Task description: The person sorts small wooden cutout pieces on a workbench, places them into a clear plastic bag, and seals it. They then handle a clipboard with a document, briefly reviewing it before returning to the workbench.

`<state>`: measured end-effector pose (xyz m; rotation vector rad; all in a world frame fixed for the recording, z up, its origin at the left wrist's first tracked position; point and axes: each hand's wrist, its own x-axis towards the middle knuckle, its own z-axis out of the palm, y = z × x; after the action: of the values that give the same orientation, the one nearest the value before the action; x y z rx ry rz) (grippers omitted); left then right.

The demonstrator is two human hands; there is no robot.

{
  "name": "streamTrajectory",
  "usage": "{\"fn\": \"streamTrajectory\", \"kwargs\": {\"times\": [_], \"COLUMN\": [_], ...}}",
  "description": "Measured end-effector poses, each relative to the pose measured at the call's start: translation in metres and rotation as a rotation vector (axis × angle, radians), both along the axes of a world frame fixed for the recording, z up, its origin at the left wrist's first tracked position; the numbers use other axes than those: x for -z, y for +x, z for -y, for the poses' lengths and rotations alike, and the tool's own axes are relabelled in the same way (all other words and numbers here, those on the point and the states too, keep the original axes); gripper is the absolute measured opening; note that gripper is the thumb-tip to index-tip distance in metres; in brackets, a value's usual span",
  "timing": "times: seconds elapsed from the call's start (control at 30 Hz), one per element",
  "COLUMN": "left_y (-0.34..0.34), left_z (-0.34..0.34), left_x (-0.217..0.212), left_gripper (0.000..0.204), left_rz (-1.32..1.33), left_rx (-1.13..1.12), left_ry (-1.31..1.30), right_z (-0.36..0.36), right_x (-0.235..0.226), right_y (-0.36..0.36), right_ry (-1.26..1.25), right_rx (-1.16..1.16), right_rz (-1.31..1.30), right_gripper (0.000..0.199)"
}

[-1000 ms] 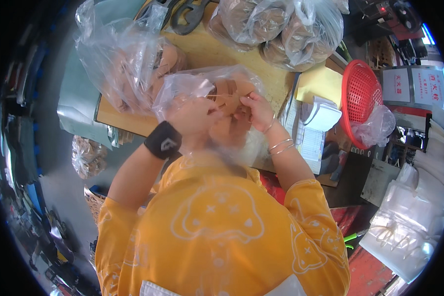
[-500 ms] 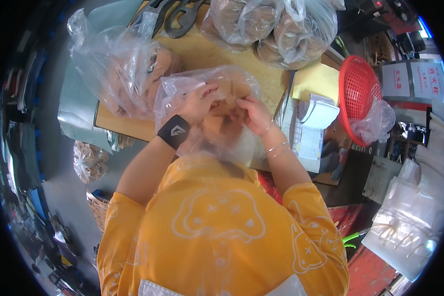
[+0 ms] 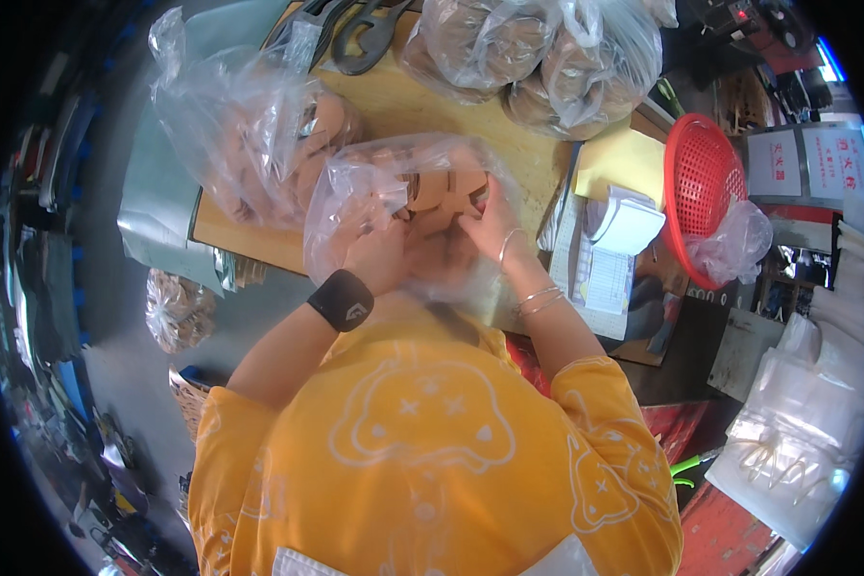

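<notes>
A clear plastic bag [image 3: 331, 206] lies open on the table in front of me, filled with tan-brown curved pieces [image 3: 437, 189] whose exact kind I cannot make out. At the bag's near left side, my left hand [image 3: 378, 255] is closed on the film, its fingertips partly hidden. My right hand [image 3: 494, 227] grips the right side of the bag, thumb toward the middle and fingers along the edge. Just left of it stands another clear bag [image 3: 259, 158] of similar brown pieces, its top loosely gathered.
More filled bags [image 3: 586, 77] sit at the table's far edge, beside dark grey curved parts [image 3: 367, 40]. Right of the wooden table [image 3: 394, 108] are papers [image 3: 600, 274], a yellow sheet [image 3: 619, 173] and a red plastic basket [image 3: 693, 182]. One small bag [image 3: 178, 312] lies lower left.
Both hands have drawn apart and lower from the bag's middle, the left toward me. The bag's mouth is spread wider, and more of the brown pieces show.
</notes>
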<state>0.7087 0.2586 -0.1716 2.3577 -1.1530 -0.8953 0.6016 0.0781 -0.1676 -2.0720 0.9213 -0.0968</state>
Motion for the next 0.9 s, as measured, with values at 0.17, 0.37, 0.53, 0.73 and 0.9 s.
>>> {"fn": "streamTrajectory", "kwargs": {"times": [0.17,0.37,0.53,0.73,0.9], "left_y": [-0.007,0.023,0.04,0.077,0.104], "left_z": [0.008,0.011,0.015,-0.004,-0.019], "left_x": [-0.02,-0.067,-0.077,-0.129,-0.191], "left_gripper": [0.033,0.039,0.063,0.05,0.027], "left_rz": [0.057,0.018,-0.19,1.041,0.998], "left_rx": [0.002,0.294,0.25,0.543,0.511], "left_ry": [-0.04,-0.043,-0.4,0.208,0.575], "right_z": [-0.006,0.012,0.046,0.086,0.125], "right_x": [-0.025,-0.07,-0.079,-0.119,-0.161], "right_y": [0.005,-0.011,-0.041,-0.04,-0.017], "right_ry": [0.002,-0.217,-0.471,-0.757,-0.762], "right_rx": [-0.009,-0.374,-0.708,-0.593,-0.066], "right_rz": [-0.058,-0.523,-1.025,-1.041,-0.199], "right_gripper": [0.057,0.079,0.056,0.031,0.019]}}
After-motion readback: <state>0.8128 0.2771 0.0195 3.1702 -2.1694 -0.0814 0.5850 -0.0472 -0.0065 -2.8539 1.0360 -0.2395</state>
